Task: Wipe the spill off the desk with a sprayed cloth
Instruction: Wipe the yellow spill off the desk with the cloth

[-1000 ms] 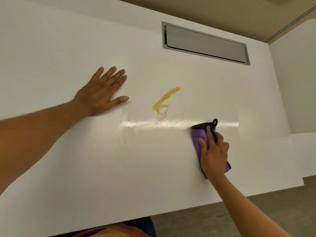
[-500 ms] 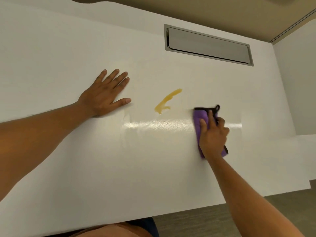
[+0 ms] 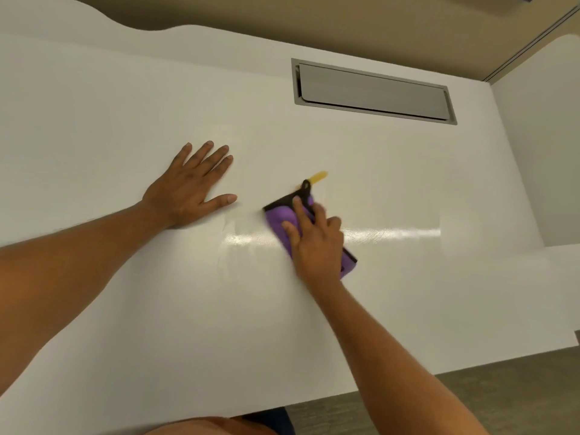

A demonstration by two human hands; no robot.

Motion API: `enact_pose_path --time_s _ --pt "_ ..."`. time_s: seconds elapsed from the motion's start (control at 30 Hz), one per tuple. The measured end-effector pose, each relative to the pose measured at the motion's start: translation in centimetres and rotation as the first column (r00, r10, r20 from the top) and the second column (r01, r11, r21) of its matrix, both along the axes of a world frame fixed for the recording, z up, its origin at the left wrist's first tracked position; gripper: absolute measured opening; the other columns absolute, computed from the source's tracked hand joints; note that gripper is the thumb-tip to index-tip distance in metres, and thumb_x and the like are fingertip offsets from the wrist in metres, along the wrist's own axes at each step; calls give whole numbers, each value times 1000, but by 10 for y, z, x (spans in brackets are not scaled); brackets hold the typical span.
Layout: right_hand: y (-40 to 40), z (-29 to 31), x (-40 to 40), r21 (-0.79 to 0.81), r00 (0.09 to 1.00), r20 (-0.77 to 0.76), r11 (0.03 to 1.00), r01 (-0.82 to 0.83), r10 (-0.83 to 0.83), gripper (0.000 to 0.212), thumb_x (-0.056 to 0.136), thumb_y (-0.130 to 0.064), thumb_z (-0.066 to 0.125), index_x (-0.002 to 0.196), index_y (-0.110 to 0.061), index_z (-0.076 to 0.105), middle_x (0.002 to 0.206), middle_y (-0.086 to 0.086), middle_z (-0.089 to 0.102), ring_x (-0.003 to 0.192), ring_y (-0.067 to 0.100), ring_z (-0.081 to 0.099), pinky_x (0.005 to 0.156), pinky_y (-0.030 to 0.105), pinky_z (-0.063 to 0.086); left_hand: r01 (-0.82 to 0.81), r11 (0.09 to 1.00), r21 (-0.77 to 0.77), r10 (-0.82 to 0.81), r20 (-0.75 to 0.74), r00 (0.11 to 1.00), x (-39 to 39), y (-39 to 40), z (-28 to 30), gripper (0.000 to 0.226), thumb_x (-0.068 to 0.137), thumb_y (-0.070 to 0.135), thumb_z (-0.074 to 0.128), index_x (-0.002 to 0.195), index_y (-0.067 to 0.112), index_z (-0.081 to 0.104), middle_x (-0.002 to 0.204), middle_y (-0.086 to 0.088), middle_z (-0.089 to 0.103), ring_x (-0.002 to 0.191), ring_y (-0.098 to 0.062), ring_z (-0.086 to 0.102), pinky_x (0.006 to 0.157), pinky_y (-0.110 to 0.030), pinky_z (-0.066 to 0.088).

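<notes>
A folded purple cloth (image 3: 280, 217) with black edging lies on the white desk (image 3: 408, 293), pressed flat under my right hand (image 3: 315, 243). The cloth covers most of a yellow-orange spill (image 3: 319, 176); only the spill's far tip shows beyond the cloth's black loop. My left hand (image 3: 191, 186) rests palm down on the desk to the left of the cloth, fingers spread, holding nothing. A wet shiny streak (image 3: 392, 232) runs across the desk to the right of my right hand.
A grey rectangular cable hatch (image 3: 372, 91) is set into the desk at the back right. A white side panel (image 3: 539, 146) stands at the right. The desk's front edge runs diagonally above the grey floor (image 3: 470, 400).
My right hand has slid the cloth left and away from me, onto the spill, so most of the yellow mark is now covered or gone. My left hand has stayed in place.
</notes>
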State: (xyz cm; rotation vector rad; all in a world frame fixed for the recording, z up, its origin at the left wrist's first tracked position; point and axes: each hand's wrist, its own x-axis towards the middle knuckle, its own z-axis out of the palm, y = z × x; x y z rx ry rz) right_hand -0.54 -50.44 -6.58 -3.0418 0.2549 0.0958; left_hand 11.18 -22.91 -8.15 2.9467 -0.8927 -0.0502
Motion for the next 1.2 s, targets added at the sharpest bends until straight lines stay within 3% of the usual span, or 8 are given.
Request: enact_pose_path --time_s 0.2,0.4,0.5,0.67,0.83,1.03,1.1,1.2 --pt "-77 0 -28 83 925 26 923 376 -379 58 109 -56 41 162 -32 40 155 7 47 109 37 49 92 52 51 12 1000 14 -12 -20 1000 3 2 -4 94 100 82 19 171 22 7 181 3 5 168 -22 1 135 -53 5" --pt "-84 -1 -163 66 999 -13 997 37 -36 58 104 -55 40 154 -28 53 141 7 58 97 28 53 83 46 57 9 1000 -6 -9 2 1000 6 3 -9 95 99 83 19 171 21 10 180 2 9 168 -23 5 135 -55 9" --pt "-124 3 -119 39 985 25 984 171 -173 58 107 -53 39 156 -25 52 144 14 56 99 38 53 90 52 54 13 1000 -7 -13 5 1000 5 2 -9 95 99 82 17 170 19 14 180 1 12 167 -24 8 134 -56 11" --pt "-154 2 25 95 855 63 855 509 -516 58 109 -55 39 163 -33 38 157 13 40 126 48 45 104 57 44 18 1000 -7 -18 15 1000 6 2 -9 94 100 81 15 170 19 15 180 1 12 167 -25 8 135 -55 10" --pt "-69 -7 50 48 944 73 947 318 -321 59 109 -58 39 163 -34 36 160 7 40 118 41 48 94 50 47 21 1000 -4 -21 14 1000 6 2 -9 93 101 79 17 170 18 15 180 0 11 167 -24 8 135 -54 10" --pt "-22 -9 -100 52 996 12 995 -90 89 58 109 -62 29 156 -33 48 145 4 55 91 29 55 76 44 55 19 1000 8 -19 14 1000 6 2 -6 92 101 78 15 171 18 14 180 0 11 167 -24 7 135 -55 10" --pt "-64 -7 -119 73 999 15 996 -51 50 57 107 -60 36 153 -32 54 142 6 57 92 32 57 80 47 57 20 1000 16 -20 12 1000 6 2 -5 92 101 78 14 171 18 14 180 -1 11 167 -24 8 134 -55 10" --pt "-135 1 -84 53 980 31 979 196 -197 56 108 -55 39 156 -29 50 146 15 54 100 41 53 93 52 52 14 1000 28 -15 11 1000 5 0 -4 93 101 78 15 170 16 17 180 -2 13 167 -26 10 134 -56 11"
